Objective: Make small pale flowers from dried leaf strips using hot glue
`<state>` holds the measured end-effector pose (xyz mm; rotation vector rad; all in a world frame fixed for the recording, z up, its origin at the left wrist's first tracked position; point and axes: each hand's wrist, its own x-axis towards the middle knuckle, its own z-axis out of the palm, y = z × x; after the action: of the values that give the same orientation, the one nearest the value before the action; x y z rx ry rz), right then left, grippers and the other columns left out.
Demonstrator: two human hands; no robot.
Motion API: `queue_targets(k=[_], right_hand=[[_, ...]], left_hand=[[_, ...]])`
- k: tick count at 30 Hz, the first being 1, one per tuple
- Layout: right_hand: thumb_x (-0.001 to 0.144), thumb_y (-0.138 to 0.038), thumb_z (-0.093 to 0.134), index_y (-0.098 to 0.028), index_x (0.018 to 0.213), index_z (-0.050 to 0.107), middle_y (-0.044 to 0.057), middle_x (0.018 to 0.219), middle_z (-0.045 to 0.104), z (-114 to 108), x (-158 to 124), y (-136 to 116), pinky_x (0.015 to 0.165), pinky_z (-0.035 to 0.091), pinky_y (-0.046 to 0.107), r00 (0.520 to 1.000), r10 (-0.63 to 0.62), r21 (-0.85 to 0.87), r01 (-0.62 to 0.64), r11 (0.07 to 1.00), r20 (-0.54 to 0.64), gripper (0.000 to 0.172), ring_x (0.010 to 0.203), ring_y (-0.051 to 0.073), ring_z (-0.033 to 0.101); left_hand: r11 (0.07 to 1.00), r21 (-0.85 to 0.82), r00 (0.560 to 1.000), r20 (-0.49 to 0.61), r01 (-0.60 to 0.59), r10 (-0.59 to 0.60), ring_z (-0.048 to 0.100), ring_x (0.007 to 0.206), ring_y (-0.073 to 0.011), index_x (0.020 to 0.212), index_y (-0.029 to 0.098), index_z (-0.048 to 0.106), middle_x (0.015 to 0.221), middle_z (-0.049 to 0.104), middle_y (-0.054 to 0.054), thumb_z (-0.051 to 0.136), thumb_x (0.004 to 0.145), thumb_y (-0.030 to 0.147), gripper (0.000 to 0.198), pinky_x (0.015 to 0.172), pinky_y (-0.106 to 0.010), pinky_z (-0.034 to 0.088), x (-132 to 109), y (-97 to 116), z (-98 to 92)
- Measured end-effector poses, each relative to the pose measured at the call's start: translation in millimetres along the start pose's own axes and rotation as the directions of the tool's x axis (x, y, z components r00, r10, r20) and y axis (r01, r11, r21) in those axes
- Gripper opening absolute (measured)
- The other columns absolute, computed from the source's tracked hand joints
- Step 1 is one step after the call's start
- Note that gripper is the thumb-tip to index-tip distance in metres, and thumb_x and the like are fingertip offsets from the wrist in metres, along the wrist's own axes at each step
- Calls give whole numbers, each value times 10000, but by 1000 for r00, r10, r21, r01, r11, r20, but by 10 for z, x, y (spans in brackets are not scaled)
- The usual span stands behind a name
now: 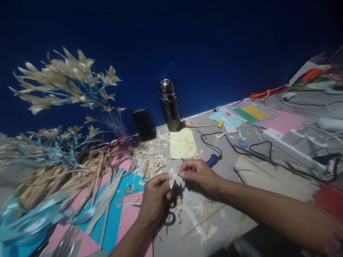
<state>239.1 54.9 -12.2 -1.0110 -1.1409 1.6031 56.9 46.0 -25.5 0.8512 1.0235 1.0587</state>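
Note:
Between my two hands is a small pale flower [173,177] with pointed petals, apparently of dried husk. My left hand [157,196] grips it from the left with thumb and fingers closed. From the other side, my right hand [199,175] pinches at a petal's edge, its fingertips pressed together. Just behind the right hand lies a blue-handled tool [213,160] with a black cord, its front partly hidden. Beneath the hands, husk scraps [187,214] and a dark ring-shaped handle [170,218] lie on the grey table [227,228].
Stems with similar flowers [80,78] stand at left, above dried husks [40,185] and blue ribbon [26,221]. A flask [170,107], phone [144,125] and stained yellow paper [183,142] are at the back. To the right are a power strip [292,144] and beige cloth [270,176].

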Motion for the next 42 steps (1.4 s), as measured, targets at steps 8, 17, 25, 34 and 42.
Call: queue_targets(k=[8, 17, 25, 34, 42], right_hand=[[740, -378, 771, -161, 728, 664, -18, 616, 583, -68, -19, -103, 481, 291, 228, 999, -21, -78, 19, 997, -30, 242, 519, 85, 418], [728, -394, 785, -155, 744, 671, 4, 637, 606, -76, -8, -72, 548, 337, 248, 1000, -16, -151, 19, 988, 20, 265, 595, 118, 501], [764, -382, 729, -164, 729, 664, 9, 654, 607, -143, 7, -52, 590, 363, 270, 996, -91, -283, 91, 955, 14, 229, 621, 137, 495], [849, -256, 600, -181, 745, 652, 21, 680, 638, -164, -4, -91, 608, 376, 285, 959, -265, -676, 259, 689, 97, 139, 638, 169, 546], [902, -293, 577, -194, 726, 693, 50, 724, 723, -248, 110, -399, 616, 357, 291, 969, -239, -877, 164, 451, 58, 233, 665, 194, 619]], left_hand=[[993, -113, 999, 47, 23, -18, 383, 465, -64, 623, 165, 584, 476, 469, 70, 905, 636, 337, 364, 503, -200, 291, -16, 66, 50], [995, 41, 986, -135, -94, 99, 371, 447, -58, 643, 158, 616, 477, 469, 72, 848, 689, 287, 269, 492, -200, 289, 48, 57, -96], [979, -202, 999, -33, -11, 4, 358, 439, -63, 687, 177, 539, 438, 440, 86, 881, 685, 296, 362, 482, -196, 266, 90, 155, -97], [979, -180, 991, -116, -94, 74, 398, 416, -77, 816, 216, 517, 457, 457, 105, 852, 729, 331, 365, 453, -184, 313, 39, 174, -99], [902, -431, 999, -29, -32, 21, 194, 334, 35, 744, 162, 543, 604, 571, 82, 927, 631, 257, 411, 325, -118, 178, 68, 337, -219]])
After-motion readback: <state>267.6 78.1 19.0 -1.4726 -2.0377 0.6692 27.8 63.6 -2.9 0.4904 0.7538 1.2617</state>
